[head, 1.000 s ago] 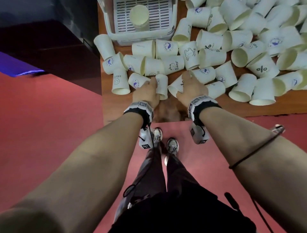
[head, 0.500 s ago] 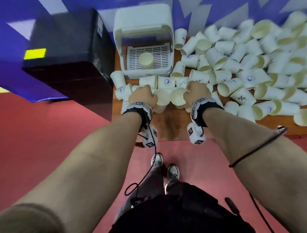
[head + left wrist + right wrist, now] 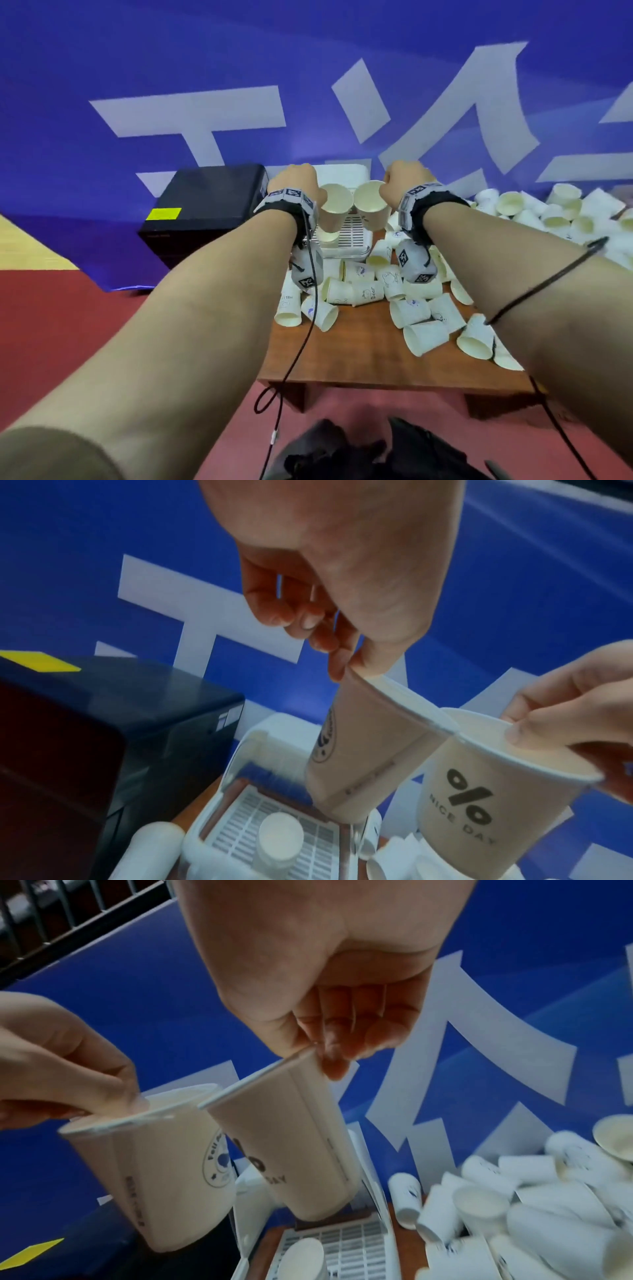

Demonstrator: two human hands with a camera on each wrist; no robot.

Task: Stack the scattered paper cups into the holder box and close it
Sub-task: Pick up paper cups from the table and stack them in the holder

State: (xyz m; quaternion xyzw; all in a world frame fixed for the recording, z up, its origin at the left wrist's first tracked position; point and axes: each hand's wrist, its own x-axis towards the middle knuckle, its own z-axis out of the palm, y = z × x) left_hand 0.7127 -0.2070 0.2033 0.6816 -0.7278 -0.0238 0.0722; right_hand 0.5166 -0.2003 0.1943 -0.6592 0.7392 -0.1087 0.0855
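- Both your hands have risen from the table (image 3: 359, 346), each lifting a cup above the holder box (image 3: 346, 236).
- Your left hand (image 3: 294, 181) pinches the logo cup (image 3: 334, 209) by its rim.
- Your right hand (image 3: 406, 183) pinches the "%" cup (image 3: 371, 205) likewise.

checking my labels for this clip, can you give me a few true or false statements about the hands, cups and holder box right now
1. Each hand holds one paper cup. True: the left hand pinches the cup with the round logo by its rim, and the right hand pinches the "% nice day" cup.
2. The two held cups are nested. False: they hang side by side.
3. The holder box already has a cup inside. True.
4. The wooden table is cleared of cups. False: many lie scattered on it.
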